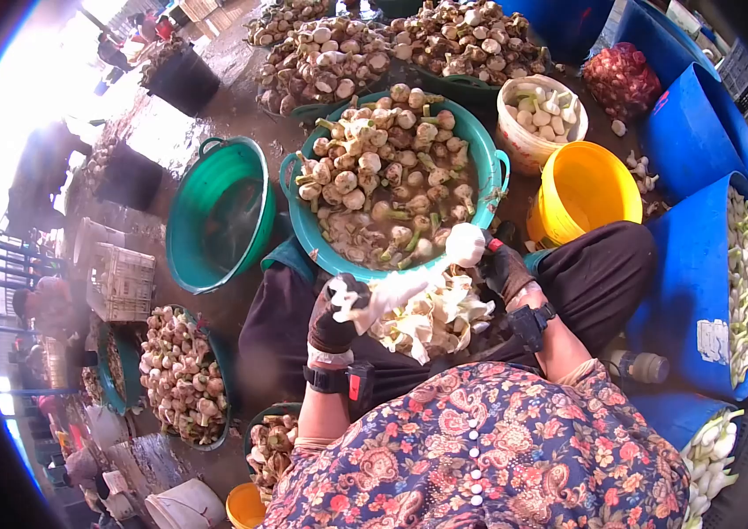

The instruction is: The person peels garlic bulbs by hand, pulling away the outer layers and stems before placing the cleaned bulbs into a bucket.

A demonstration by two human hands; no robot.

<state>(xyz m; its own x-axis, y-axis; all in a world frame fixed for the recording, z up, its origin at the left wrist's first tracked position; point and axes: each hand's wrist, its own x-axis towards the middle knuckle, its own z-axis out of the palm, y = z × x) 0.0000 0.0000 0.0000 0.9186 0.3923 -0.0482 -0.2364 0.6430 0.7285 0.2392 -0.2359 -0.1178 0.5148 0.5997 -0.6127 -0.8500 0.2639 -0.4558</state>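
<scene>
A clean white garlic bulb (465, 245) is gripped in my gloved right hand (506, 269), above the near rim of a teal tub. My gloved left hand (336, 316) is closed on a pale strip of garlic peel (396, 294), which is smeared by motion. Papery peels (431, 324) lie heaped in my lap between the hands. In front, the teal tub (293, 189) holds muddy garlic bulbs (370, 163) in brown water. Both wrists carry dark straps.
An empty green tub (182, 231) stands left, a yellow bucket (590, 189) right, beside a white bucket of peeled garlic (550, 115). Blue barrels (683, 291) line the right side. Unpeeled garlic heaps (325, 57) lie ahead; another garlic tub (182, 375) stands left. People show blurred at far left.
</scene>
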